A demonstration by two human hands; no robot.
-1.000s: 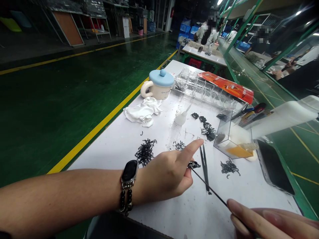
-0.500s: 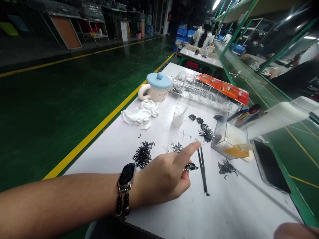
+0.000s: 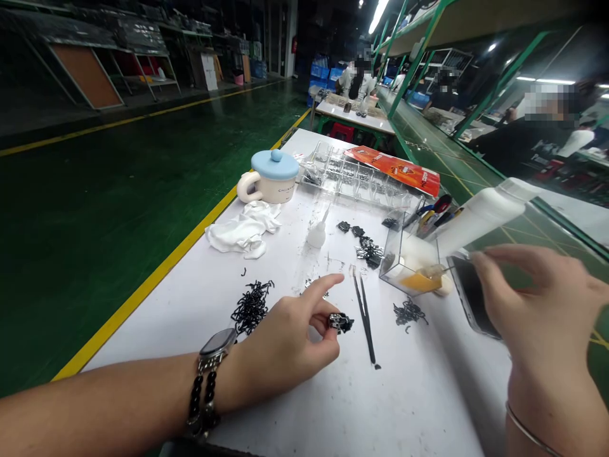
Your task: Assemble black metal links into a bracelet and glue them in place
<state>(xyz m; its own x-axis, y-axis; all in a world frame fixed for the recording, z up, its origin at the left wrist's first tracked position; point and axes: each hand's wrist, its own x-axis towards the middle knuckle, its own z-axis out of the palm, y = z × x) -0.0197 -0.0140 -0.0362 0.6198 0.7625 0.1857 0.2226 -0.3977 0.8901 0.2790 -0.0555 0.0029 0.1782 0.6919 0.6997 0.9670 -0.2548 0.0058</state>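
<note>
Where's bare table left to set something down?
Bare patches: front right, between the tweezers and right hand; left edge, between the cloth and black pile. Crowded: mid-table around the clear box and black parts, and by the tray.

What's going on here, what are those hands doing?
A person is working at a white table. Their left hand pinches a small black-and-silver metal piece. Their right hand holds a thin stick reaching toward a clear box. Black tweezers lie between the hands.
</note>
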